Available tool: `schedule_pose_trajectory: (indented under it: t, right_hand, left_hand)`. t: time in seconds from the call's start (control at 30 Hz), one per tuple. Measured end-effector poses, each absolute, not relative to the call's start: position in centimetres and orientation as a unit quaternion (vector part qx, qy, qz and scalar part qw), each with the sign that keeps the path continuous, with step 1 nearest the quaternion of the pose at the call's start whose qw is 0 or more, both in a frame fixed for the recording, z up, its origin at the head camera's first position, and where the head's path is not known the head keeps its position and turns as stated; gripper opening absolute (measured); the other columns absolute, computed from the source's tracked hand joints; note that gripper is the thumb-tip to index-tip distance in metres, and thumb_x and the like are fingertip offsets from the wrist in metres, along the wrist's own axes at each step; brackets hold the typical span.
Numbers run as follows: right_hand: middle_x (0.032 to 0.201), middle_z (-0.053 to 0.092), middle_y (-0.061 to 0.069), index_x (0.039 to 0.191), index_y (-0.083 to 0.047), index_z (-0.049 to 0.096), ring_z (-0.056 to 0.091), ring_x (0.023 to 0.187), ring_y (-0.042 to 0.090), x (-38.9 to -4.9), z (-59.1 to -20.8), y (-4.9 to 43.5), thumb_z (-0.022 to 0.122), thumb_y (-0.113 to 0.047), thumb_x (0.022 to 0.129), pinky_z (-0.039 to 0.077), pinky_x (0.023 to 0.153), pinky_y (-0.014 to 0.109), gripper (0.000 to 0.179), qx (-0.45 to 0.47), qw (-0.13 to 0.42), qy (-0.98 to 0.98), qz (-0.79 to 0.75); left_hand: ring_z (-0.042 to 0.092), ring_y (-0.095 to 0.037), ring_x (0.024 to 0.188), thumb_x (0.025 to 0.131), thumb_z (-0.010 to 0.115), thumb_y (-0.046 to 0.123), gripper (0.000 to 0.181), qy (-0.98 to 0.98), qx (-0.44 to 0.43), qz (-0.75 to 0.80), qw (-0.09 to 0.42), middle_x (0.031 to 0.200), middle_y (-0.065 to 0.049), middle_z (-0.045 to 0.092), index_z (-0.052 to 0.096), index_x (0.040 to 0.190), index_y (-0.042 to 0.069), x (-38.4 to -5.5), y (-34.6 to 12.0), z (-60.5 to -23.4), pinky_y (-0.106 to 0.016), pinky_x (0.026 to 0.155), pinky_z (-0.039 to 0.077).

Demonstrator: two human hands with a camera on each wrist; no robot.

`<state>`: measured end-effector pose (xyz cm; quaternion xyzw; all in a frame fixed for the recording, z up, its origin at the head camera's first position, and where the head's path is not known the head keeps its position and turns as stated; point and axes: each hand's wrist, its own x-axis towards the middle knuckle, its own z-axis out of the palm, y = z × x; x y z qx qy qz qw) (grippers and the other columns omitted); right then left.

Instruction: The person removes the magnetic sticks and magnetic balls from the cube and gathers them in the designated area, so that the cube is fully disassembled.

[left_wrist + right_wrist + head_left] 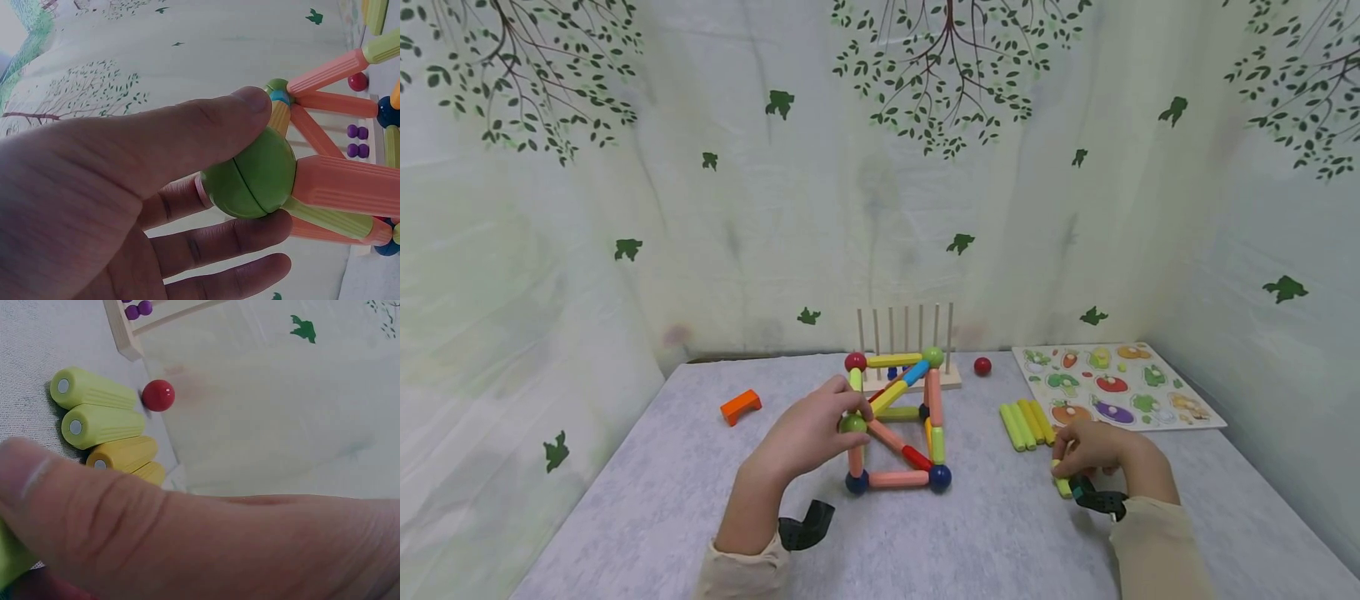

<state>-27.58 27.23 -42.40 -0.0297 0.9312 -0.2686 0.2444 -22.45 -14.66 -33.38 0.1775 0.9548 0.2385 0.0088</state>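
Observation:
A cube-like frame of magnetic rods and balls stands mid-table, with a pink rod [898, 479] between two dark blue balls at its near base. My left hand [808, 429] grips the green ball [250, 175] at its near upper left corner, thumb on one side and fingers on the other. A pink rod [350, 184] joins that ball. To the right of the frame, my right hand [1097, 446] pinches a yellow-green rod [1062, 486], which the fingers partly cover. Just beyond it lie two yellow-green rods [103, 425] beside yellow rods [128, 453].
Behind the frame stands a wooden peg rack [953, 379] with upright pegs. A loose red ball [982, 367] lies to its right. A vegetable picture board [1112, 383] occupies the back right, and an orange block [741, 407] sits at the left.

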Motion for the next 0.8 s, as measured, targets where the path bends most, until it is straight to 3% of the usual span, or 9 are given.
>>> schedule_pose_trajectory:
  t: [0.47,0.63,0.8]
  right_hand:
    - [0.080,0.061,0.000,0.095,-0.015,0.068,0.054,0.072,0.018,-27.5,-42.0,27.5,0.079,-0.030,0.085,0.035,0.061,0.030,0.021,-0.028,0.260,0.925,-0.275]
    - [0.082,0.065,0.003,0.098,-0.013,0.064,0.055,0.070,0.019,-28.0,-41.8,27.5,0.072,-0.033,0.091,0.035,0.058,0.029,0.023,-0.052,0.205,0.931,-0.297]
    - [0.086,0.065,0.008,0.106,-0.010,0.063,0.058,0.068,0.020,-29.0,-41.0,26.4,0.066,-0.033,0.096,0.044,0.063,0.032,0.025,-0.090,0.115,0.928,-0.342]
  left_hand:
    - [0.053,-0.014,0.081,0.082,0.083,0.025,0.018,0.954,0.177,0.240,0.008,0.098,0.004,0.051,0.070,0.096,0.025,-22.4,-14.8,-33.4,-0.028,0.067,0.048]
    - [0.053,-0.014,0.081,0.082,0.083,0.025,0.018,0.954,0.179,0.239,0.008,0.097,0.004,0.051,0.070,0.096,0.026,-22.5,-14.8,-33.4,-0.028,0.066,0.048]
    - [0.053,-0.014,0.081,0.082,0.083,0.025,0.019,0.954,0.179,0.240,0.008,0.098,0.004,0.051,0.071,0.096,0.026,-22.5,-14.8,-33.4,-0.028,0.066,0.048]
